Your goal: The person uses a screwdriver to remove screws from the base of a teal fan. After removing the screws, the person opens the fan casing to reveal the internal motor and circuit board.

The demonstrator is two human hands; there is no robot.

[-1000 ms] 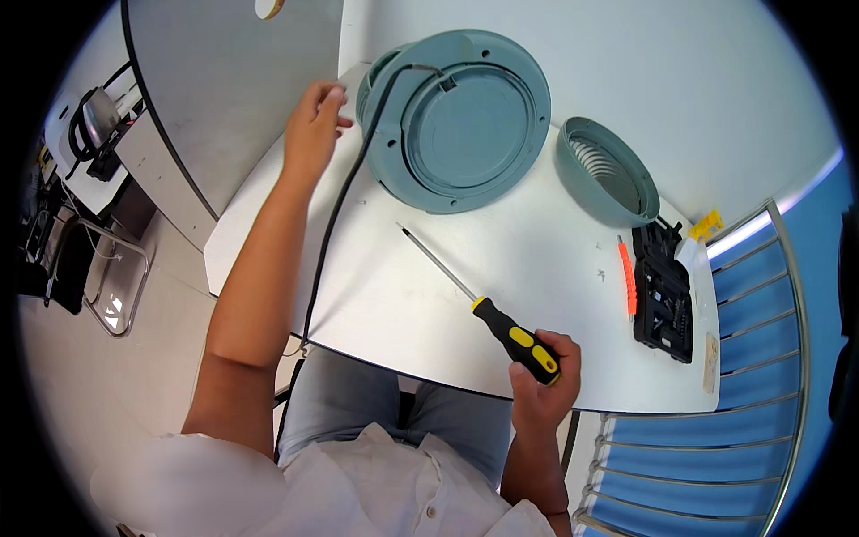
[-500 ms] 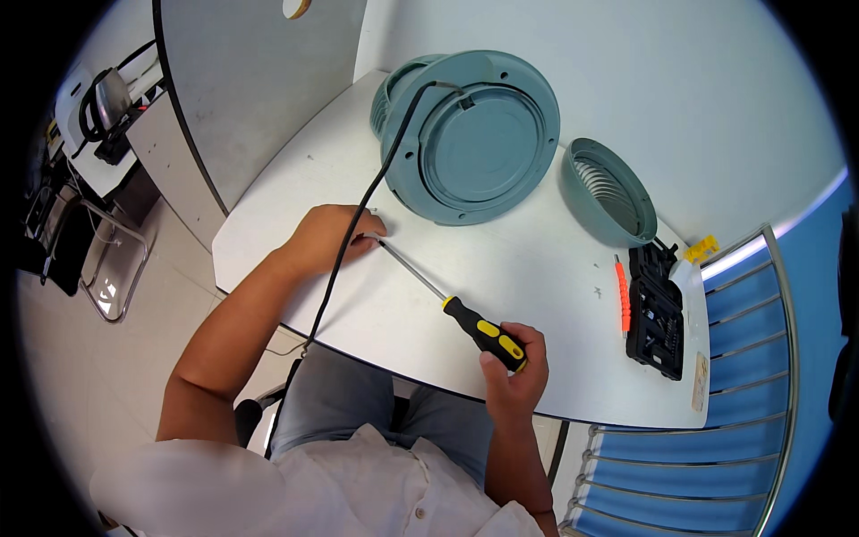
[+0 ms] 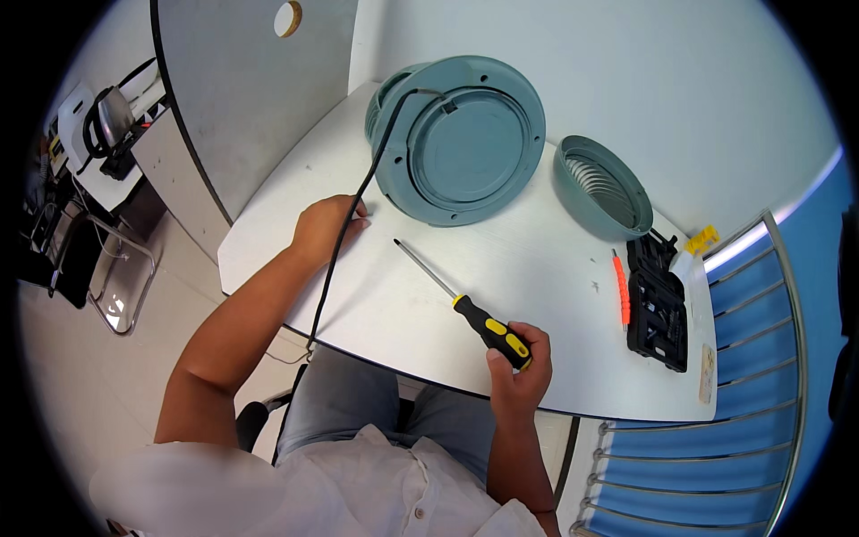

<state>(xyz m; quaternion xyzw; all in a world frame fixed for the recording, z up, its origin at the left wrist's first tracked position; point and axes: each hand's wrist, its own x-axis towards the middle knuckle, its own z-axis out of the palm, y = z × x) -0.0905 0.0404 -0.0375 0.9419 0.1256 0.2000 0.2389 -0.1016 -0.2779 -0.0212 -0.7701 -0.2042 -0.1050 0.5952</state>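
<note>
My right hand is closed round the black and yellow handle of a screwdriver, whose shaft slants up to the left above the table. Left of its tip, my left hand rests on the tabletop, fingers bent and drawn together; what they hold, if anything, is too small to make out. Beyond both hands a grey-green fan lies on its side, its round base with several screw holes turned toward me. From the base a black cord runs down across my left hand to the table's front edge.
A grey-green slatted cover lies right of the fan. Farther right are an orange flexible shaft, an open black tool case and a yellow piece. A grey partition borders the white table; a metal railing stands right.
The screwdriver tip and my left fingers have come apart; the left hand has shifted slightly up and left. My right hand still grips the screwdriver. The whole view has shifted slightly.
</note>
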